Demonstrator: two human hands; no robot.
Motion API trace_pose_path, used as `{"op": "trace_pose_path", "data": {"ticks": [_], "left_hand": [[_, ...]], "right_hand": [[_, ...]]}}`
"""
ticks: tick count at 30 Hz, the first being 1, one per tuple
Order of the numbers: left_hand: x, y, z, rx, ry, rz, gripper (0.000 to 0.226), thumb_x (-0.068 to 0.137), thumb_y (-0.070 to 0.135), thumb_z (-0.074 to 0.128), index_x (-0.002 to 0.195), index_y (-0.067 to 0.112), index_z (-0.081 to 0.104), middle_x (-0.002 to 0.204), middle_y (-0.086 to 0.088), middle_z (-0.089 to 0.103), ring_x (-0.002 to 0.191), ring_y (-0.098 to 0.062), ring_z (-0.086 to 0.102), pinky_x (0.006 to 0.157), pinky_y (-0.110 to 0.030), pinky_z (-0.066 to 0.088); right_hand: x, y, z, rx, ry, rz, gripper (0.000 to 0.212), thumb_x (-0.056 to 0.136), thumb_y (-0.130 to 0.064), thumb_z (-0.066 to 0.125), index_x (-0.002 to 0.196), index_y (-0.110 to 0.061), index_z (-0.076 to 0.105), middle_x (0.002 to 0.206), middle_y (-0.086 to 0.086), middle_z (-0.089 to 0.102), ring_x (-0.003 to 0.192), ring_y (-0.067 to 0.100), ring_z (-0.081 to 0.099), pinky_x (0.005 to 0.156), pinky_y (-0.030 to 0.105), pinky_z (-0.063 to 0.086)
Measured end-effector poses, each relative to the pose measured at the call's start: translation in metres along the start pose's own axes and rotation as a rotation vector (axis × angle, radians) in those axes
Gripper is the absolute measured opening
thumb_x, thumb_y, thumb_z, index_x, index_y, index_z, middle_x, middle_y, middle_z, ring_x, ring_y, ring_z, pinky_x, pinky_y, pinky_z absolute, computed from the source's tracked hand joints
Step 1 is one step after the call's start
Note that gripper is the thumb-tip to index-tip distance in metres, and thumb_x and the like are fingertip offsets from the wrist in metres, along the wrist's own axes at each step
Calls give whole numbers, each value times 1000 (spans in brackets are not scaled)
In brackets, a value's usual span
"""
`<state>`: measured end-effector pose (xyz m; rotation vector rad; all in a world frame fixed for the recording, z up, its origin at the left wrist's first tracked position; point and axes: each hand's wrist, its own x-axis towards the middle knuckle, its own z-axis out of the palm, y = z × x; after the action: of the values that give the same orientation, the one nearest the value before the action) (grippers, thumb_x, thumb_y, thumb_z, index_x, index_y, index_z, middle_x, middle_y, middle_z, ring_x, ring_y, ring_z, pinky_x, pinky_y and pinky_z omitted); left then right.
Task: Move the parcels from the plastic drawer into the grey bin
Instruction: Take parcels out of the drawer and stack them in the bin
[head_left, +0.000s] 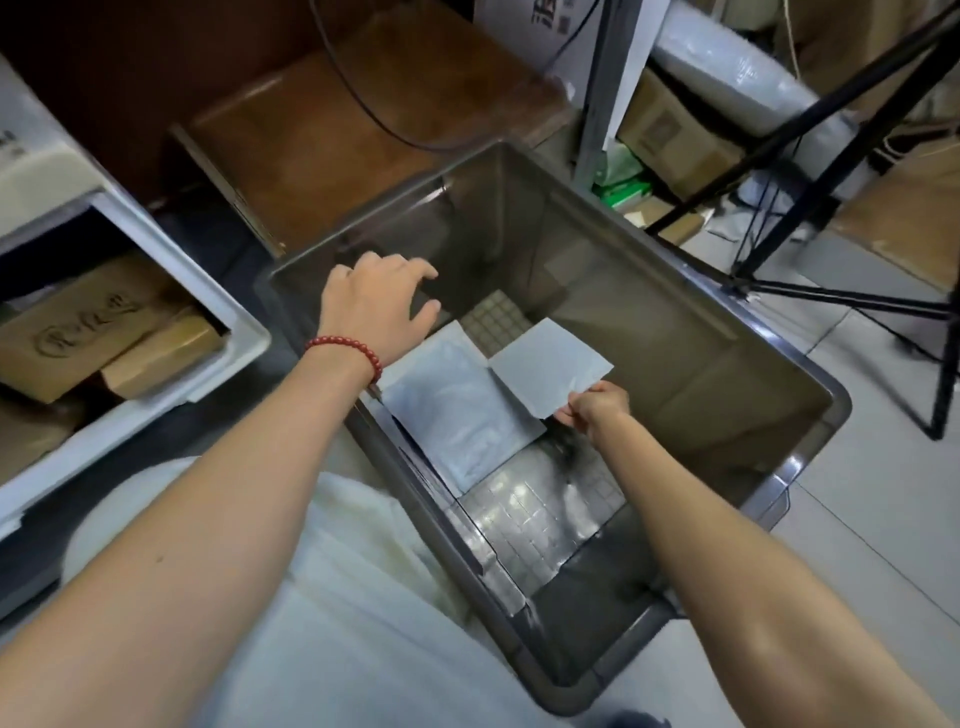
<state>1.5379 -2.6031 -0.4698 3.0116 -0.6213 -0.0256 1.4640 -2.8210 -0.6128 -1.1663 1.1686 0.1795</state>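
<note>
**A:** Head camera: where are the parcels?
**B:** One flat grey parcel (457, 415) lies on the floor of the grey bin (675, 338), by its left wall. The right hand (597, 410) pinches a smaller grey parcel (550, 366) by a corner, inside the bin.
**A:** And the left hand (379, 304)?
**B:** Over the bin, fingers apart, holding nothing. Brown boxes (78, 332) sit in the plastic drawer (228, 312).

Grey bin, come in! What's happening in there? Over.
Left hand open above grey bin rim. Right hand pinching small parcel inside. Bigger parcel lying on the bottom. Nothing blocking.
</note>
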Motion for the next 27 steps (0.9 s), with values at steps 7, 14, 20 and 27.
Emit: {"op": "trace_pose_path", "data": {"ticks": [7,14,20,27], "left_hand": [[15,-13,16,17,-19,-43,41,94,45,49,129,24,53,126,-5,61,116,-27,53,94,-43,44],[14,-23,29,41,-48,-56,41,95,45,48,131,27,51,129,-1,59,121,-25,50,97,-43,40],[10,-36,29,38,-57,-110,40,94,45,48,131,29,51,128,1,59,121,-24,49,98,-44,37],[-9,-33,19,29,-5,-138,39,94,45,48,130,29,53,129,3,58,123,-22,47,99,-41,34]], "right_hand": [[43,-6,31,0,64,18,30,92,14,46,73,-9,49,79,13,60,60,18,53,58,30,58],[80,4,45,-92,1,-37,24,93,3,53,113,-8,56,120,20,59,73,18,58,65,24,55],[84,5,52,-1105,-262,-169,60,100,-33,43,152,-15,21,159,14,14,145,33,16,113,41,26],[51,6,37,-1492,-173,-237,66,100,-51,35,155,-26,9,162,6,-9,149,29,-9,118,53,6]]}}
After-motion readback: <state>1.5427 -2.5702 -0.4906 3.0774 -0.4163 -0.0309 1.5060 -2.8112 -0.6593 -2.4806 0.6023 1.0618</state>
